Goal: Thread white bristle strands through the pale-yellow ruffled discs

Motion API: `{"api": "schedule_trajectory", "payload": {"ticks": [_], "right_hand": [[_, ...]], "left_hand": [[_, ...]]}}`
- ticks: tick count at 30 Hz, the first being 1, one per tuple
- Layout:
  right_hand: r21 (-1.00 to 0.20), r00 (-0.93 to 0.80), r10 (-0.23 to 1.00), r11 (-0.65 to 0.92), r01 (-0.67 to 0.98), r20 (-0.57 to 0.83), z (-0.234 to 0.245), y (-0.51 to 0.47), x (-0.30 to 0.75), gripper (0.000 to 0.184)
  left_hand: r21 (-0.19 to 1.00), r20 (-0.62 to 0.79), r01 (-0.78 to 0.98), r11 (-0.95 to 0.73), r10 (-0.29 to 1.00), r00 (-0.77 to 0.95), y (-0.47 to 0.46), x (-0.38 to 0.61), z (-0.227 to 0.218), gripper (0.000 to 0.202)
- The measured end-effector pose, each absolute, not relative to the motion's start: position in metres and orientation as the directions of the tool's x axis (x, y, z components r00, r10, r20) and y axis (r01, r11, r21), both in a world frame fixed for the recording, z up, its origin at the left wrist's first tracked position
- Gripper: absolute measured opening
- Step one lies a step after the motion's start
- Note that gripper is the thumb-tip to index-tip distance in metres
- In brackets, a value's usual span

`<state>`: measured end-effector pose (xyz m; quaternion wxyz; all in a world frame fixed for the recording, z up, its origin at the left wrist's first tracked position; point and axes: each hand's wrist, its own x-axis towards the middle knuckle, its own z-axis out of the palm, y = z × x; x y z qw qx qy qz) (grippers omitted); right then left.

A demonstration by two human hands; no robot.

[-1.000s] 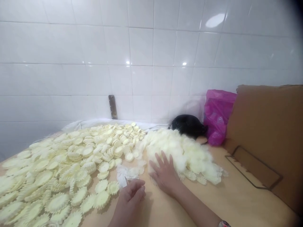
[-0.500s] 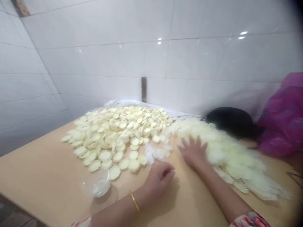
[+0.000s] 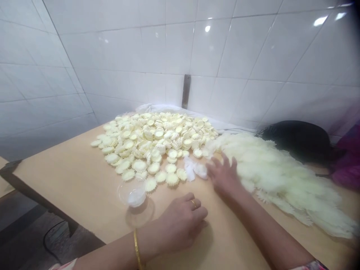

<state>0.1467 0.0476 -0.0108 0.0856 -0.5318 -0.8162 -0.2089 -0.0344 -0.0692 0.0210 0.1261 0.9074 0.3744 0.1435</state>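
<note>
My left hand [image 3: 182, 221] rests low over the table with its fingers curled in, and nothing shows in it. A gold bangle [image 3: 136, 243] circles that wrist. My right hand [image 3: 225, 174] is open, fingers spread, over the tabletop between two heaps. Its fingertips are close to some crumpled white scraps [image 3: 194, 168]; whether they touch is unclear. To its right lies a broad, blurry heap of thin pale-yellow frilled sheets [image 3: 270, 168]. Left of it spreads a pile of small pale-yellow fluted cups [image 3: 152, 138]. A small clear bowl [image 3: 137, 197] with something white inside stands beyond my left forearm.
The wooden table [image 3: 75, 187] meets a white tiled wall [image 3: 140, 48] at the back. White cloth [image 3: 163, 108] lies behind the cup pile. A dark rounded object [image 3: 298, 140] and a magenta bag [image 3: 348, 165] sit at the right. The table's left edge drops to the floor.
The camera view has shifted, so the table sits further right and higher. My right hand has moved left from the sheet heap's edge toward the white scraps. My left hand has turned, knuckles up.
</note>
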Motion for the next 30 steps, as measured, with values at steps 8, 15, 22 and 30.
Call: {"api": "schedule_trajectory", "payload": {"ticks": [8,15,22,30], "right_hand": [[0.202,-0.298,0.819,0.226,0.953,0.49,-0.012,0.041,0.169,0.03],[0.02,-0.527,0.645,0.622,0.783,0.554,0.001,0.017,0.101,0.026],[0.053,-0.563,0.699,0.606,0.794,0.44,0.0,0.007,0.064,0.017],[-0.188,-0.466,0.672,0.664,0.724,0.575,0.009,0.005,0.075,0.014]], "left_hand": [[0.466,0.281,0.615,-0.637,0.765,0.579,-0.099,-0.073,0.014,0.013],[0.521,0.35,0.61,-0.597,0.801,0.485,-0.12,-0.086,0.006,0.013],[0.537,0.449,0.579,-0.613,0.789,0.419,-0.121,-0.094,0.009,0.014],[0.606,0.602,0.522,-0.6,0.775,0.191,-0.133,-0.109,0.028,0.013]]}}
